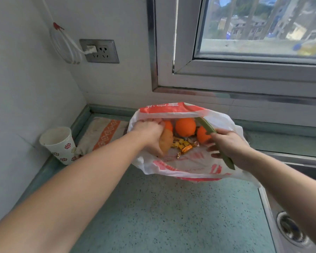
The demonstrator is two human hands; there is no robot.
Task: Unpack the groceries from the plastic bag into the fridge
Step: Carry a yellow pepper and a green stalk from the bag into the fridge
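While hands hold potato [165, 143] and bean [208, 127], bag [190, 168] holds oranges [185, 126], candies [182, 146].

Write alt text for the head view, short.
Both hands reach into an open plastic bag on a speckled counter: the left hand grips a potato, the right hand a green bean; oranges remain inside.

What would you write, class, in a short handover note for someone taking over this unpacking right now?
Left hand: inside the bag, fingers closed on a potato.
Right hand: holding a green bean at the bag's right edge.
Bag: open on the counter. Three oranges and wrapped candies lie inside.
Done: nothing visibly unpacked; the fridge is out of view.
Left: lift out potato and bean, then oranges and candies, and carry all to the fridge.
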